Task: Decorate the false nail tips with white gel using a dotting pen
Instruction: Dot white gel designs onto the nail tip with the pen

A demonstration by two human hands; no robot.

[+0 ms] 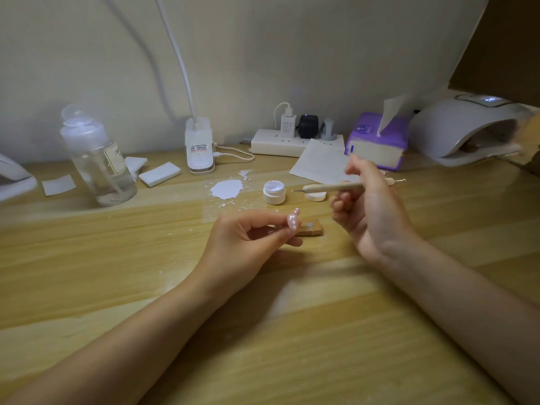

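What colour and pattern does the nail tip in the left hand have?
Pale pink with white dots; the head view shows the nail tip in the left hand.

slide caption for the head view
Left hand holds dotted pink nail tip; right hand holds dotting pen near open gel jar.

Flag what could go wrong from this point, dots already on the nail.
1. The nail tip is pinched only at its edge by the left hand; wet white dots could smear if the fingers shift.
2. The gel jar stands open, lid off, right under the dotting pen held by the right hand; a careless dip could tip it.
3. Spilled white gel lies nearby on the table; a forearm might drag through it.
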